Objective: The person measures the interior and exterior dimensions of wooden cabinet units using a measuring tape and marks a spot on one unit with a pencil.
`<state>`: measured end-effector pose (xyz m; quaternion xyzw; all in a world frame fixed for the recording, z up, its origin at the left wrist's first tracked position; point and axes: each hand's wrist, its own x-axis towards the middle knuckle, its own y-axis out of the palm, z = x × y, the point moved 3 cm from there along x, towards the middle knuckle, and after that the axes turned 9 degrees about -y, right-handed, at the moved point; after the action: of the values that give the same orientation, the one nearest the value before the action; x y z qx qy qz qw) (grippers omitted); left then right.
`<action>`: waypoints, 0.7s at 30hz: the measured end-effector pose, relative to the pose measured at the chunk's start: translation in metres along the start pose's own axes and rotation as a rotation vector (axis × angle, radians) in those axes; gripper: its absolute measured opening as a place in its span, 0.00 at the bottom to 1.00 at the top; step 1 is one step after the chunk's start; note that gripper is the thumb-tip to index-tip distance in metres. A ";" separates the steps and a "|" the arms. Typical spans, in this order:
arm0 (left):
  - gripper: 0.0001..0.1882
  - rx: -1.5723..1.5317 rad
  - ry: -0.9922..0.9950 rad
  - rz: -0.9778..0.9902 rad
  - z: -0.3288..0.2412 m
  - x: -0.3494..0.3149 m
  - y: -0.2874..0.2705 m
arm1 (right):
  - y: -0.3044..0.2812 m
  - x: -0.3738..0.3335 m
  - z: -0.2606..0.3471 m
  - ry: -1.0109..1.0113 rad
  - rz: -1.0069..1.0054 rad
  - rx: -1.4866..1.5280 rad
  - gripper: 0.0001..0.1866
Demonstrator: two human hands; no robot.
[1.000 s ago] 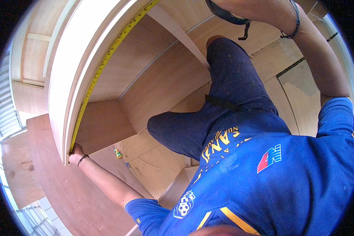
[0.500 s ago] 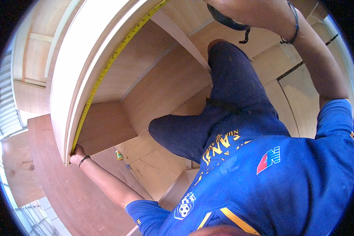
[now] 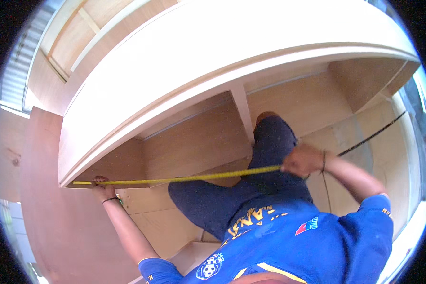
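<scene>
A yellow tape measure (image 3: 194,178) stretches nearly level in front of the open cabinet (image 3: 184,102), across my knees. My left hand (image 3: 104,189) pinches it close to its free end, beside the cabinet's lower left corner; a short length sticks out past the fingers. My right hand (image 3: 304,160), slightly smeared by motion, is closed around the other end over my thigh. Any tape case is hidden in that hand. The cabinet has a bright white top and an upright divider (image 3: 242,111) between two wooden compartments.
A large brown wooden panel (image 3: 45,203) stands at the left, against the cabinet's end. Pale plywood sheets (image 3: 156,217) lie beneath my legs. Another framed wooden piece (image 3: 75,38) is behind the cabinet. A dark strip (image 3: 374,135) runs along the right.
My right hand has come down and nearer from the cabinet's far edge, bringing the tape away from that edge. My left hand stays by the corner. The view has turned.
</scene>
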<state>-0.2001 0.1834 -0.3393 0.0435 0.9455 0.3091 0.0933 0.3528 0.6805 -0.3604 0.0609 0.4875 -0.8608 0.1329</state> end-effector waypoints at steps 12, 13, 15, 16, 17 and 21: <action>0.13 0.008 -0.080 -0.119 0.092 -0.060 -0.003 | 0.070 0.005 -0.006 -0.143 -0.081 0.004 0.21; 0.12 0.003 -0.078 -0.132 0.099 -0.064 -0.004 | 0.068 0.007 -0.006 -0.152 -0.072 0.006 0.21; 0.10 -0.156 -0.128 -0.078 0.123 -0.067 -0.006 | 0.066 0.008 -0.006 -0.157 -0.055 0.011 0.21; 0.10 -0.150 -0.130 -0.094 0.140 -0.079 0.011 | 0.065 0.007 -0.006 -0.138 -0.044 0.013 0.21; 0.09 -0.143 -0.124 -0.109 0.147 -0.088 0.020 | 0.064 0.008 -0.007 -0.127 -0.036 0.014 0.21; 0.08 -0.067 -0.126 -0.054 0.170 -0.112 0.053 | 0.054 0.007 -0.014 -0.124 0.027 0.039 0.20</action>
<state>-0.0547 0.3081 -0.4254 0.0342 0.9276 0.3347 0.1622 0.3617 0.6649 -0.4138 0.0163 0.4604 -0.8705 0.1732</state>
